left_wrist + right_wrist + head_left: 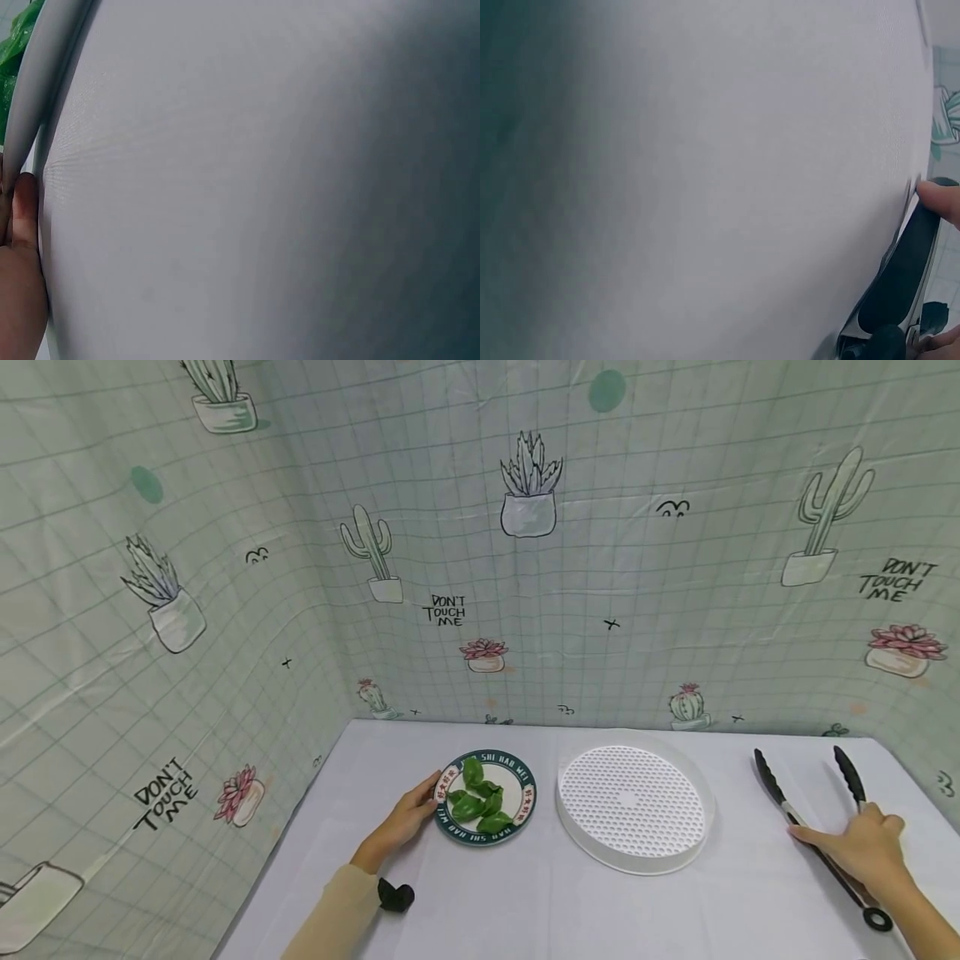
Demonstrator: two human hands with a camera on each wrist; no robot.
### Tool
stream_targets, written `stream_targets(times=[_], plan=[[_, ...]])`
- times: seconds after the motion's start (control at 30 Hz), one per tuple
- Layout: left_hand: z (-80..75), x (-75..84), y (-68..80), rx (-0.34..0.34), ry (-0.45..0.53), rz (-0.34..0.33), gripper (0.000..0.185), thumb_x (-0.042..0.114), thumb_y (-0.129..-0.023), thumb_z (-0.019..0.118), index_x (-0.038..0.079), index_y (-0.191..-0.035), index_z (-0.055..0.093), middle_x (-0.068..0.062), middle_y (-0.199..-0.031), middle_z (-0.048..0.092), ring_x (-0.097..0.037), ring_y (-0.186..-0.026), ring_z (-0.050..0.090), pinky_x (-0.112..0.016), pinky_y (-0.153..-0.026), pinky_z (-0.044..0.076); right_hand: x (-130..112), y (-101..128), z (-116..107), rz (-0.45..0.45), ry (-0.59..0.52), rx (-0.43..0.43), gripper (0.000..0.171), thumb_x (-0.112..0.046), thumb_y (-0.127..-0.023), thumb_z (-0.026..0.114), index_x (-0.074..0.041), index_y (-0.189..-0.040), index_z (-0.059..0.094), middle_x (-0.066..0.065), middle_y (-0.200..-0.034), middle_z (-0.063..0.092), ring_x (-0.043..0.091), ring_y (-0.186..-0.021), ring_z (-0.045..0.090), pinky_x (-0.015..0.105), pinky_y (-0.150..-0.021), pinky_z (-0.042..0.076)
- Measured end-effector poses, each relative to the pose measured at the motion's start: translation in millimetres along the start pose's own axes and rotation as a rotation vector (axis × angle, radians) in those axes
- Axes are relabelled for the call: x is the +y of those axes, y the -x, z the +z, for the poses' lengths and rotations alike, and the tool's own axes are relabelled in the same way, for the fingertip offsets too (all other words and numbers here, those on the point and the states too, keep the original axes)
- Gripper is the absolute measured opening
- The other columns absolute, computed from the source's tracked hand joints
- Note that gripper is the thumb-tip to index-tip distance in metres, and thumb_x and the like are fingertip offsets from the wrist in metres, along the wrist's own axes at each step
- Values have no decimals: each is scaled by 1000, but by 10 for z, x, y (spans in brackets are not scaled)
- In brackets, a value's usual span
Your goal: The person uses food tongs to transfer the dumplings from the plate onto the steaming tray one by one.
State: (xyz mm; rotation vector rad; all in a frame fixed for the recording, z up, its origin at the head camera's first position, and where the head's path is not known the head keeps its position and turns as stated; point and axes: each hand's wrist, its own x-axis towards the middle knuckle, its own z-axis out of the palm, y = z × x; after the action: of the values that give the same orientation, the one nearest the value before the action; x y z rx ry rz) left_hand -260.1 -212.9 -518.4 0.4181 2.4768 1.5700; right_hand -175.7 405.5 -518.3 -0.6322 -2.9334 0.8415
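My left hand (pixel 406 814) grips the left rim of a round plate (pixel 529 817) with a dark green patterned border. Several green leaves (pixel 468 807) lie on the plate. From the left wrist view, the thumb and fingers of that hand (pixel 21 285) pinch the plate's edge (pixel 46 67). On the right side of the table, my right hand (pixel 870 847) holds a pair of black-tipped tongs (pixel 772 781), whose arms are spread apart. The right wrist view shows the thumb (pixel 941 201) on the black handle (pixel 900 277) of the tongs.
Between the hands sits a round white tray (pixel 633 800) with a perforated base and a raised rim. A white cloth (pixel 600 910) covers the table. A cactus-print curtain (pixel 585 585) stands behind and to the left. A small black device (pixel 396 896) is at the left sleeve.
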Motion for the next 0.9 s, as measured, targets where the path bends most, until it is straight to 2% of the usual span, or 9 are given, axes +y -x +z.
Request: stream_targets(times=[0.17, 0.3, 0.43, 0.6, 0.67, 0.7, 0.77, 0.83, 0.9], plan=[[-1, -9, -11, 8, -5, -21, 53, -5, -101, 43, -9, -152, 28, -29, -157, 26, -46, -145, 21, -56, -118, 17, -25, -13, -2, 39, 2, 19, 116, -36, -77, 83, 36, -133, 11, 56, -116, 22, 62, -105, 32, 69, -85, 44], [3, -25, -22, 22, 10, -46, 53, -3, -101, 44, -6, -152, 31, -27, -157, 27, -44, -146, 20, -54, -118, 16, -21, -32, -50, 44, 1, 40, 118, -41, -78, 82, 36, -134, 13, 58, -126, 26, 67, -116, 31, 70, -95, 39], [8, -37, -15, 22, 40, -67, 54, -3, -100, 45, -5, -153, 31, -26, -158, 28, -44, -145, 22, -54, -118, 17, -3, -32, -96, 0, 22, 60, 118, -51, -79, 79, 35, -133, 19, 56, -127, 31, 68, -115, 35, 70, -97, 38], [11, -26, -11, 25, 62, -77, 55, -4, -100, 45, -5, -153, 31, -25, -158, 28, -44, -145, 22, -55, -118, 18, -33, 4, -154, -28, 46, 38, 120, -55, -83, 74, 30, -139, 12, 54, -132, 26, 69, -118, 32, 72, -98, 35], [8, -17, -12, 28, 61, -82, 54, -3, -100, 45, -4, -153, 32, -25, -158, 28, -43, -146, 21, -55, -118, 17, -67, 39, -186, -54, 51, 31, 119, -55, -84, 74, 27, -141, 10, 53, -132, 26, 66, -113, 39, 71, -94, 40], [7, -16, -15, 26, 63, -80, 54, -3, -100, 45, -4, -153, 32, -25, -158, 28, -43, -146, 21, -55, -118, 17, -84, 57, -200, -79, 54, 35, 118, -55, -83, 74, 26, -141, 11, 52, -130, 34, 62, -104, 45, 67, -89, 45], [6, -21, -21, 26, 63, -80, 54, -3, -100, 45, -4, -153, 31, -25, -158, 29, -43, -146, 22, -54, -118, 18, -136, 94, -231, -132, 56, 45, 116, -54, -83, 75, 25, -142, 14, 51, -123, 41, 56, -95, 48, 63, -80, 48], [5, -25, -25, 21, 68, -82, 55, -4, -100, 44, -4, -153, 30, -25, -157, 29, -43, -145, 24, -53, -119, 19, -194, 130, -256, -180, 52, 55, 115, -53, -81, 77, 24, -143, 18, 43, -97, 56, 45, -82, 47, 50, -67, 47], [2, -30, -28, 18, 73, -78, 55, -4, -100, 44, -5, -153, 30, -26, -157, 29, -43, -145, 25, -54, -118, 19, -262, 176, -274, -219, 49, 56, 114, -53, -80, 78, 23, -143, 20, 27, -72, 49, 42, -80, 47, 42, -62, 43]])
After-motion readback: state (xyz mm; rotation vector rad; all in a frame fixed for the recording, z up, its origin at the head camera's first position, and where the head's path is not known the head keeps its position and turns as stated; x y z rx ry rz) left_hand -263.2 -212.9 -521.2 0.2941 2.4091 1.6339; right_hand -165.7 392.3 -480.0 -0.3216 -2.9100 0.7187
